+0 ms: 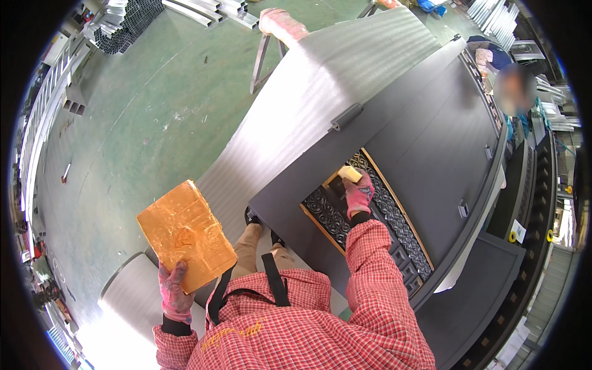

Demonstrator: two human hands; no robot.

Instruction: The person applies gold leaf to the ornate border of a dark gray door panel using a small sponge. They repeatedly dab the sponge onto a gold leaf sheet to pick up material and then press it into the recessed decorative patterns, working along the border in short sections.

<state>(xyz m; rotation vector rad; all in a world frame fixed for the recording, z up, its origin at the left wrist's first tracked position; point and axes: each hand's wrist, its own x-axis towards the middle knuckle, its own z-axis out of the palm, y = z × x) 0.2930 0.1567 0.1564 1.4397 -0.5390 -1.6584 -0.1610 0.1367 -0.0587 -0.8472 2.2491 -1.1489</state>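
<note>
My left hand [175, 292], in a stained pink glove, grips the lower edge of a flat square board [188, 231] coated in shiny orange-gold. In my right hand [359, 195], gloved the same way, is a pale yellow sponge [350, 174]. The sponge is over the upper end of an ornate relief panel [390, 206] with black scrollwork; whether it touches the surface I cannot tell. Gold-coloured strips [399, 214] edge this panel, which is set in a large dark grey door [425, 145]. My right hand hides part of the scrollwork.
White foam sheeting [308, 80] lies under the door, and a trestle [262, 61] with a wrapped end stands beyond it. A cylindrical hinge [346, 116] juts from the door's edge. A co-worker [515, 89] is at the far right. Metal profiles [126, 28] are stacked at the far left.
</note>
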